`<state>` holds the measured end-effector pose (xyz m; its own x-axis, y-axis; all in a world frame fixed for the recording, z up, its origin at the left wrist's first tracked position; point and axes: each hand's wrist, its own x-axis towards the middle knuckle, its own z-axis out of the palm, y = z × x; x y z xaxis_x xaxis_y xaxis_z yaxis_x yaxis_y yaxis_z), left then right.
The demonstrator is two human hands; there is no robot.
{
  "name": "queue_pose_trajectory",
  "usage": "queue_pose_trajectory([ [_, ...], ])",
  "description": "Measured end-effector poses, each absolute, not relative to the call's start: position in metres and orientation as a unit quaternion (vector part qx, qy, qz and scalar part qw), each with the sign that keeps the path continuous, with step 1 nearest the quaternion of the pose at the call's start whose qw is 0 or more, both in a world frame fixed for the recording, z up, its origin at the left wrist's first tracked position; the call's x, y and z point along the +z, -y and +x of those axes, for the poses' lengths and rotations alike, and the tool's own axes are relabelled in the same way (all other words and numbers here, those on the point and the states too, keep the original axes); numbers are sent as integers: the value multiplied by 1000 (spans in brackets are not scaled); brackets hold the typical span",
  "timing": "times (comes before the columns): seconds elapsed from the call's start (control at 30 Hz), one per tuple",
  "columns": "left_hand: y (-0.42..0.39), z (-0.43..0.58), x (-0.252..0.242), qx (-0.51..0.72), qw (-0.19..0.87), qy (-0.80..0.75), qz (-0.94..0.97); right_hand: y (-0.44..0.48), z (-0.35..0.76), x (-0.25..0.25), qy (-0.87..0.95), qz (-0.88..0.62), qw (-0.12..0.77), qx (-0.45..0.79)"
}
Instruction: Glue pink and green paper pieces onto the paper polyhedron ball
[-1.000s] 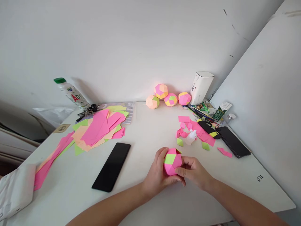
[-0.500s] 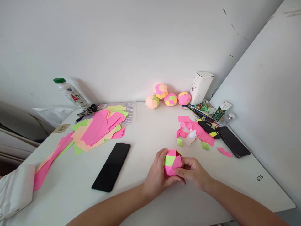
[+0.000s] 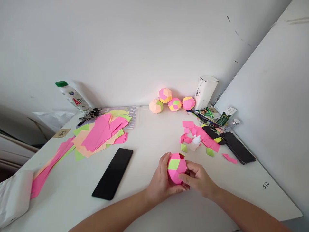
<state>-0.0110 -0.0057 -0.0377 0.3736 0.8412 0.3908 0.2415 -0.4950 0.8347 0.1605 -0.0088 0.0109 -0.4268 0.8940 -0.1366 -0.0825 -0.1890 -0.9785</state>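
Note:
I hold a pink and green folded paper ball (image 3: 177, 167) between both hands, just above the white table (image 3: 149, 138). My left hand (image 3: 160, 180) cups its left side with fingers curled round it. My right hand (image 3: 199, 178) grips its right side, thumb and fingers pressed on the paper. A small white glue bottle (image 3: 195, 142) lies just beyond, among pink paper pieces (image 3: 202, 133) and small green folded units (image 3: 184, 147).
Three finished paper balls (image 3: 174, 101) sit by the back wall beside a white box (image 3: 206, 91). A black phone (image 3: 113, 173) lies left of my hands, another phone (image 3: 238, 147) at the right. Coloured paper sheets (image 3: 101, 132), keys (image 3: 90, 113) and a bottle (image 3: 72, 95) occupy the left.
My hands and the ball stay almost where they were. The view has tipped slightly, so everything sits a little lower in frame.

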Motion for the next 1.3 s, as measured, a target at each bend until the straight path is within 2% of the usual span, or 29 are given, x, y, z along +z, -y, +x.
queue_pose_trajectory([
  [0.4, 0, -13, -45, 417, 424, -324, 736, 8, 164, 13, 553, -416, 352, 630],
  [0.57, -1, -13, -42, 413, 397, -310, 759, 8, 162, 15, 545, -393, 369, 642],
  [0.8, -2, -13, -45, 415, 307, -291, 806, 8, 164, 15, 544, -389, 370, 645],
  [1.0, -2, -13, -44, 406, 321, -303, 800, 6, 166, 12, 522, -396, 360, 664],
  [1.2, -1, -13, -48, 402, 277, -291, 823, 6, 168, 14, 511, -407, 365, 663],
  [1.3, -1, -13, -48, 401, 288, -284, 822, 5, 168, 15, 493, -399, 359, 685],
])
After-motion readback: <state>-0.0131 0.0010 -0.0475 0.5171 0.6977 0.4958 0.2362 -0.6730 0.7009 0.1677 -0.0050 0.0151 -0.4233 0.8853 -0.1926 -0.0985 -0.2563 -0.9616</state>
